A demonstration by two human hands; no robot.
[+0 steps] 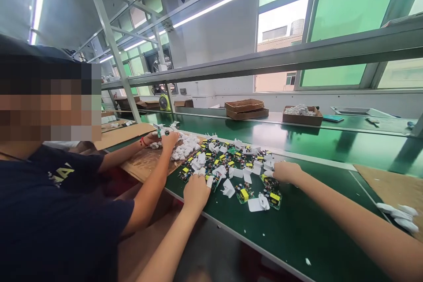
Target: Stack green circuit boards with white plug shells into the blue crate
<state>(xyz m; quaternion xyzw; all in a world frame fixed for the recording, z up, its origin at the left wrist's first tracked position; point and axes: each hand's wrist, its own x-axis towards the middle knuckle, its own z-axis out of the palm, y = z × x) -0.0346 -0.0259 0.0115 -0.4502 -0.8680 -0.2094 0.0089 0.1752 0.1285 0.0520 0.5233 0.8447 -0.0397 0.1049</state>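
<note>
My left hand (195, 191) rests at the near left edge of a heap of circuit boards (231, 154). Its finger and thumb, in white finger covers, are apart against the boards and white plastic parts; nothing shows clearly held. Over the heap's right edge, my right hand (287, 172) reaches with white-tipped fingers stretched to the left, touching boards and white pieces. The boards carry yellow components, with white plug-like pieces mixed among them. Just in front lie a board with a yellow block (243, 194), another board (275, 198) and a white flat piece (254, 205).
To the left, a co-worker holds a small board in both hands (167, 136), above a pile of white plastic parts (187, 146) on brown cardboard (148, 169). Cardboard trays (247, 110) and a box of white parts (301, 116) stand behind. White pieces (399, 217) lie far right.
</note>
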